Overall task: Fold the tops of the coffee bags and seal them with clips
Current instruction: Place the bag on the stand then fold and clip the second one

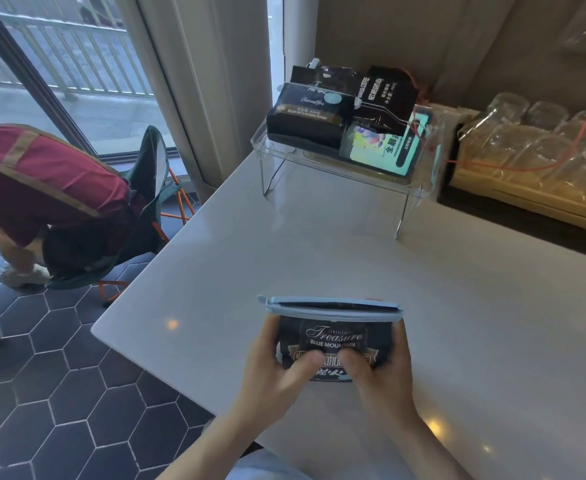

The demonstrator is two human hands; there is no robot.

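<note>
I hold a dark coffee bag (333, 336) marked "Treasure Blue Mountain" above the near part of the white table (475, 323). A long light-blue clip (329, 304) runs across its folded top. My left hand (277, 368) grips the bag's left side with the thumb on the front. My right hand (378, 372) grips the right side the same way. Further back, a clear raised tray (267, 147) carries several more coffee bags: a black "Blue Mountain Food" bag (305, 116), another black bag (385, 95) and a colourful bag (378, 147).
A wooden tray of clear glasses (534, 140) stands at the back right, with an orange cord (579, 133) across it. To the left, beyond the table edge, a person in a red top (42, 181) bends over on a folding chair (146, 209) on the hexagon-tile floor.
</note>
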